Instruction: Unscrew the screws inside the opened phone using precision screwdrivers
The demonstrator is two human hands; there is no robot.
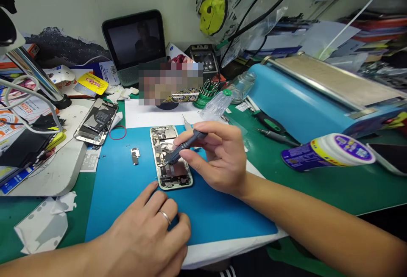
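An opened phone (168, 158) lies face down on a blue mat (127, 192), its inner parts exposed. My right hand (216, 158) pinches a dark screwdriver (184, 145), its tip down inside the middle of the phone. My left hand (149, 230) rests on the mat just below the phone, fingers curled loosely, a ring on one finger, thumb tip close to the phone's bottom edge. A small metal bracket (135, 155) lies on the mat to the left of the phone.
A second opened phone (96, 121) lies at the left beside a red rubber band (117, 132). A blue machine (318, 95), a lying tube (327, 152), a screwdriver bit stand (206, 92), a small screen (135, 46) and a lamp arm (32, 73) ring the mat.
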